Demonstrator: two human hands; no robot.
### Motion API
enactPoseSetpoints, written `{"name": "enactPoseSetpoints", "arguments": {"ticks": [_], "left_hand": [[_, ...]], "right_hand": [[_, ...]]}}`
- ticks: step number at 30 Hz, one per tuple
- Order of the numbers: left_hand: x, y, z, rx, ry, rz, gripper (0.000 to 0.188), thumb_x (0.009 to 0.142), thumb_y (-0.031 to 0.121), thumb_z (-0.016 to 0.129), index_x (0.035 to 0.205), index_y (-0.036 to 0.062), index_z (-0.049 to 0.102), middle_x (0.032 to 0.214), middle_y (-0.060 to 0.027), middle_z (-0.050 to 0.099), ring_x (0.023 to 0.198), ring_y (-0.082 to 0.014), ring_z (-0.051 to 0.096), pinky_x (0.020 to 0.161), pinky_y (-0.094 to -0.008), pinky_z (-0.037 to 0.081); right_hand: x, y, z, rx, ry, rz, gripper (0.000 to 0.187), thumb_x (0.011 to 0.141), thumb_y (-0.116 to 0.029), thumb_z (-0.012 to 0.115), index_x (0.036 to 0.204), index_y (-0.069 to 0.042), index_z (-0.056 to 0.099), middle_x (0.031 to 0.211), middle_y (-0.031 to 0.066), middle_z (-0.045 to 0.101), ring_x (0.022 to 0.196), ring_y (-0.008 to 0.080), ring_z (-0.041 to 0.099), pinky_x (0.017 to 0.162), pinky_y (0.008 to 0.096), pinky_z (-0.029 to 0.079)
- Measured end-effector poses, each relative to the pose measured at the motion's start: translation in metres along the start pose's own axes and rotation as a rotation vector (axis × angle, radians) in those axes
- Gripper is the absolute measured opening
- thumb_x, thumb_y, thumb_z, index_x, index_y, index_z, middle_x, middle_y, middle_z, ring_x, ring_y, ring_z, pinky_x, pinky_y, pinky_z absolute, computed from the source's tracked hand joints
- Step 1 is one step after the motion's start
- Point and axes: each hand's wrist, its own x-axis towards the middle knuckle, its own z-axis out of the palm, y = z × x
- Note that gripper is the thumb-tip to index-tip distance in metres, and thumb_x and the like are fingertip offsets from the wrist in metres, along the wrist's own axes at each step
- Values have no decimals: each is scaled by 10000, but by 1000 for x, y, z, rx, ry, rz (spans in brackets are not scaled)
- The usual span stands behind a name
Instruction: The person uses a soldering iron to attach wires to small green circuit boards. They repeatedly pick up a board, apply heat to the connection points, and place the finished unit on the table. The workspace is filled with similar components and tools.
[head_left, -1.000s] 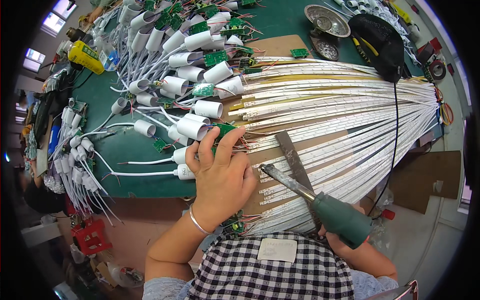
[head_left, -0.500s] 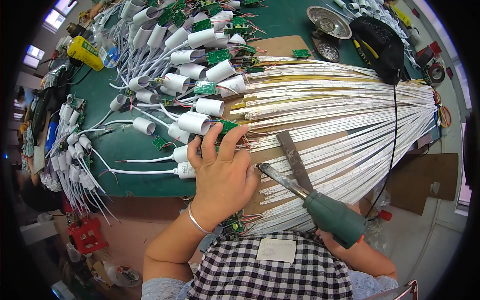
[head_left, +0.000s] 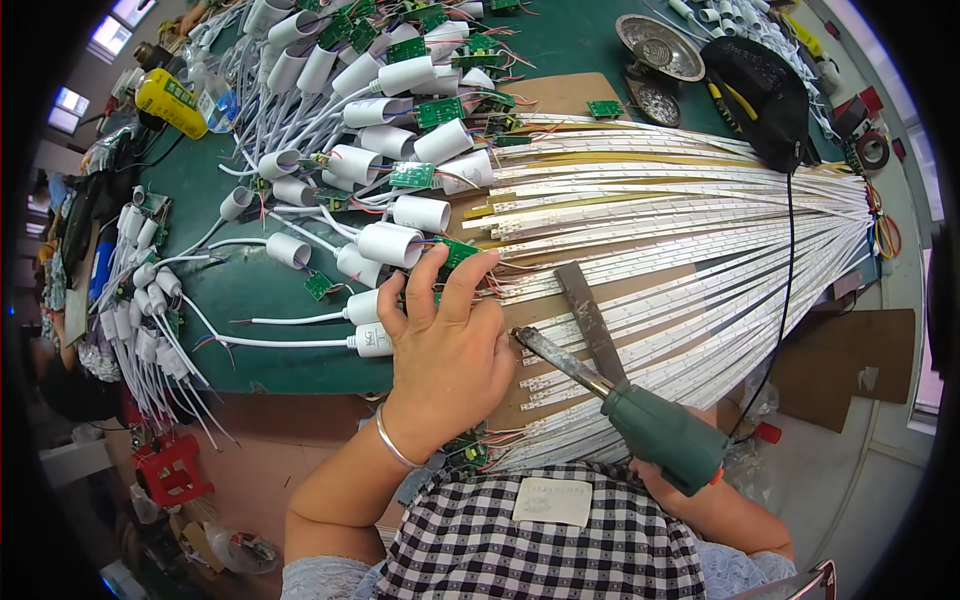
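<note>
Over the near ends of the white LED strips (head_left: 610,345), my left hand (head_left: 445,360) is bent with its thumb and forefinger drawn together by the soldering iron's tip. What they pinch is hidden. Its other fingers are curled beside a green circuit board (head_left: 458,252) with thin wires and a white cylindrical cap (head_left: 374,340). My right hand (head_left: 650,474), mostly behind the handle, grips a soldering iron (head_left: 668,435) with a green handle. The iron's blackened tip points up and left, very close to my left fingertips. A flat dark bar (head_left: 590,320) lies across the strips.
White caps with cables and circuit boards (head_left: 355,165) crowd the green table (head_left: 270,365) at the far left. Beyond the strips are a metal dish (head_left: 660,45) and a black cloth-like item (head_left: 760,95). The iron's black cord (head_left: 788,260) crosses the strips. A yellow bottle (head_left: 170,103) stands far left.
The soldering iron has shifted very slightly left, its tip still by my left fingertips. My left hand stays in almost the same place.
</note>
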Motion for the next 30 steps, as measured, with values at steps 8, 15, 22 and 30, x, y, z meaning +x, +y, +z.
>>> {"name": "enactPoseSetpoints", "arguments": {"ticks": [8,15,22,30], "left_hand": [[-1,-1,2,14,9,5,126,668,112,656,711,92,540,1324,-69,457,1277,-350,303,994,-526,197],[0,1,2,15,13,-1,128,666,117,659,704,93,539,1314,-67,465,1274,-348,308,997,-523,192],[0,1,1,26,10,-5,127,669,122,657,696,96,536,1309,-70,474,1276,-349,309,1004,-523,184],[-1,0,2,16,16,-5,119,677,115,652,706,99,537,1313,-76,473,1277,-352,308,1006,-514,188]], "right_hand": [[-4,1,0,-102,28,-59,282,701,-33,670,981,1,654,908,132,660,749,299,649,664,349,534],[-16,6,-4,-6,50,110,306,665,-25,672,971,-17,656,916,130,657,759,305,650,682,359,532],[-10,-2,-6,31,55,133,317,650,-18,668,968,-20,657,923,129,655,764,296,650,669,348,534],[-16,8,3,38,88,118,304,651,1,665,954,-10,665,900,133,658,731,300,647,639,354,534]]}}
